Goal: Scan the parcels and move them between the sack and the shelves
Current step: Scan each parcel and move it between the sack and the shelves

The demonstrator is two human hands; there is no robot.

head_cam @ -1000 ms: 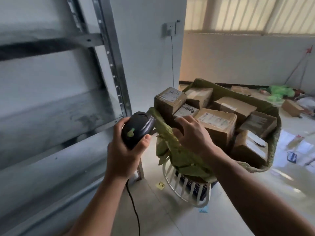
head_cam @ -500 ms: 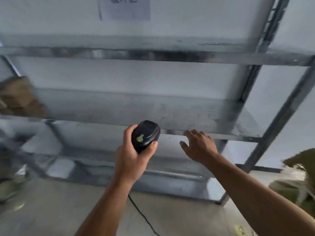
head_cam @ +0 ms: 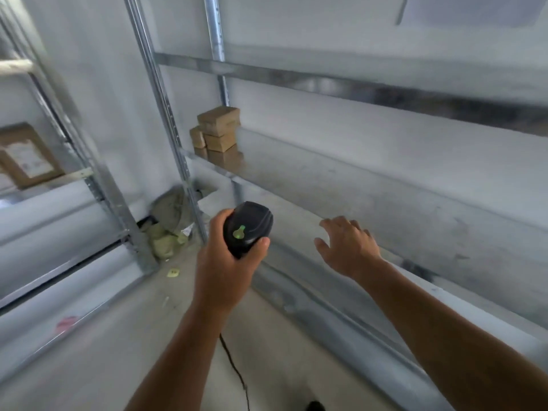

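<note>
A flat cardboard parcel [head_cam: 26,155] sits on the left-hand rack [head_cam: 98,179], well off to my left. The stack of small cardboard parcels [head_cam: 218,129] stands at the left end of the middle shelf [head_cam: 355,179], beside the upright, up and left of both hands. My left hand [head_cam: 225,262] grips the barcode scanner [head_cam: 247,228] and is nearer the stack. My right hand [head_cam: 347,247] hangs open and empty, so I judge it would have to reach across leftward.

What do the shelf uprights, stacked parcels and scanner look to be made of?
Shelf uprights: probably galvanised steel; silvery sheen, punched holes. Stacked parcels: cardboard; matte brown, boxy edges. Scanner: likely moulded plastic; smooth black shell with soft highlights.
</note>
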